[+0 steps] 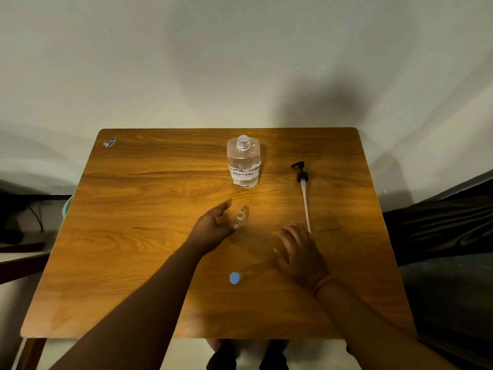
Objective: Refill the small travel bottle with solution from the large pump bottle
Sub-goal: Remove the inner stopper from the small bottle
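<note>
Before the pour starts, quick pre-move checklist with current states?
1. Large clear plastic bottle with handwritten label uncapped, neck open: ok.
2. Black pump head with white dip tube out of the way, lying flat on the wooden table to the right: ok.
3. Small clear travel bottle upright with mouth open: ok.
4. Left hand steadying the travel bottle: thumb touches it, firm grip cannot tell.
5. Right hand free to lift the large bottle: resting on the table, holds nothing: ok.
6. Round blue cap within reach near the front edge: ok.
</note>
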